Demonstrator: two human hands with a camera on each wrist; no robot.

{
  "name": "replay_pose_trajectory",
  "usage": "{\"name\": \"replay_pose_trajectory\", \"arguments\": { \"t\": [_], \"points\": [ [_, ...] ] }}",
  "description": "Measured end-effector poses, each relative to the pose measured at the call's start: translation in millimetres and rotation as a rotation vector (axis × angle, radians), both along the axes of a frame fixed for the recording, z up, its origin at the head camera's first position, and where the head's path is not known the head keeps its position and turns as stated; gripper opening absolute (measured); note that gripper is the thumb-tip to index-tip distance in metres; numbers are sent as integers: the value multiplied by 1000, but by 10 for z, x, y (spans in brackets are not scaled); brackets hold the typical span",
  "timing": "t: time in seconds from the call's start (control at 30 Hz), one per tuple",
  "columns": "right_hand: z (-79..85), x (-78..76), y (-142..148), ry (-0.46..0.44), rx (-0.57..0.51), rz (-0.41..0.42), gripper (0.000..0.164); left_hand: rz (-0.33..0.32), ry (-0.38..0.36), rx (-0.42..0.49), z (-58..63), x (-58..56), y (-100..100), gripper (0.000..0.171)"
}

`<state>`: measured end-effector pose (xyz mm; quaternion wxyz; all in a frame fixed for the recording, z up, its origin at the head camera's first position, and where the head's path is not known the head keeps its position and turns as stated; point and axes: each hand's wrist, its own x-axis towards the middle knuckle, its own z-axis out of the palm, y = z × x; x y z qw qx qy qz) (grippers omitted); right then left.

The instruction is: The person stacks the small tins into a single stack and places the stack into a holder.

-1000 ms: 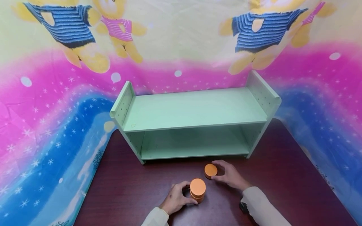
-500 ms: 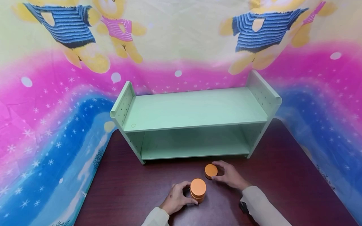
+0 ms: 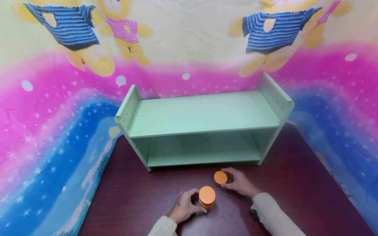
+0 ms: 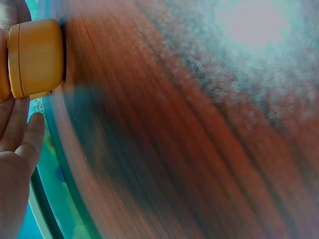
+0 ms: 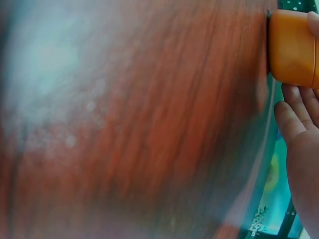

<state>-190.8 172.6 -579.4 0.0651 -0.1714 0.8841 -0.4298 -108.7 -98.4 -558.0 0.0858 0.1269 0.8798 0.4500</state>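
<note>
Two round orange jars stand stacked on the dark wood table, the upper jar covering most of the lower jar. My left hand grips this stack from the left, thumb at the near side and fingers at the far side. In the left wrist view, the lower jar shows its base on the wood and a seam below its lid. Farther back and to the right is a single orange jar. Thumb and fingers of my right hand hold it from the right; its smooth side fills the right wrist view's top corner.
A pale green two-tier shelf stands at the back of the table, its lower board just beyond the single jar. Behind it hangs a cloth printed with bears. A small black object shows under the right sleeve.
</note>
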Motion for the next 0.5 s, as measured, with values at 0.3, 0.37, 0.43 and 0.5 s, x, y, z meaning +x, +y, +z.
{"name": "replay_pose_trajectory", "arguments": {
  "t": [0.3,0.37,0.43,0.5],
  "points": [
    [-8,-12,3,41,13,16,60,-3,4,-12,5,-1,-2,52],
    [-2,-12,3,51,15,21,60,-4,9,-11,5,0,-4,52],
    [5,-9,4,57,14,22,60,-6,11,-9,7,0,-5,52],
    [15,-1,4,59,9,22,60,-7,12,-7,6,-1,-7,52]
  ]
}}
